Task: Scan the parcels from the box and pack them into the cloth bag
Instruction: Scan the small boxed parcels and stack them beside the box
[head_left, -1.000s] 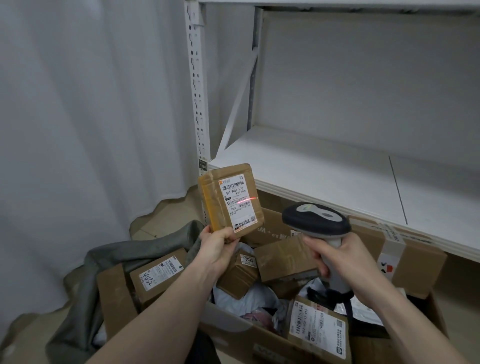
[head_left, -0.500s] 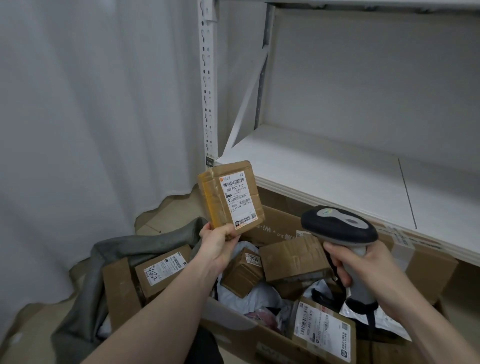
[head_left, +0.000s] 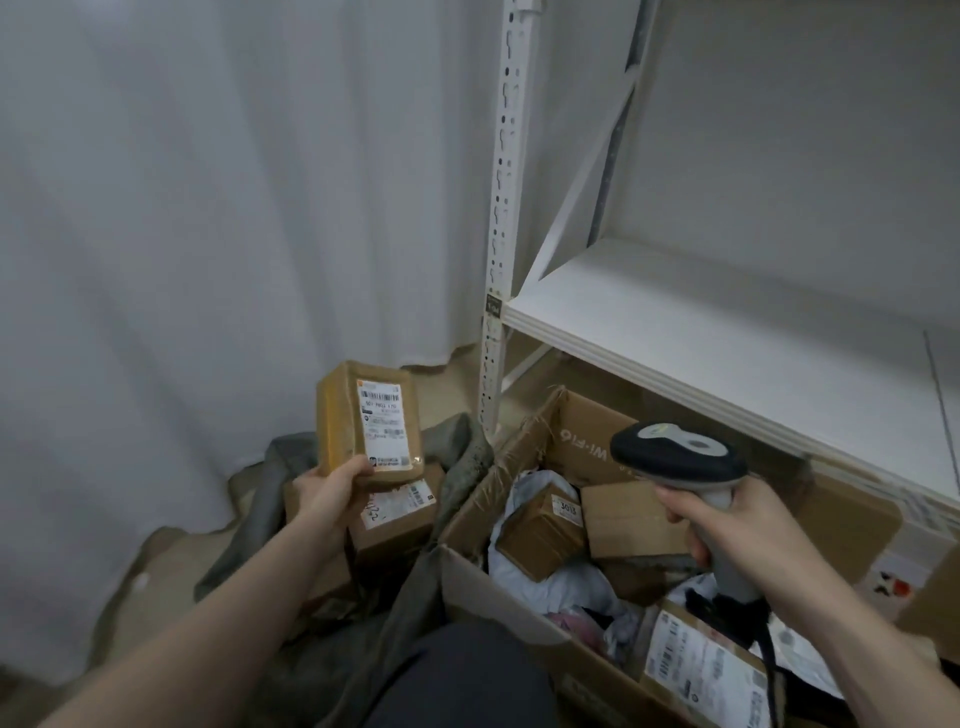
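Gripping a taped brown parcel by its lower edge, the left hand is holding it upright at centre-left of the frame, label facing the camera, above the grey cloth bag where another labelled parcel is lying. At lower right, the right hand is wrapping its fingers round the handle of a barcode scanner over the open cardboard box of parcels.

Label print on the held parcel is blurred beyond reading; the cardboard box is cut off at the frame's lower right.
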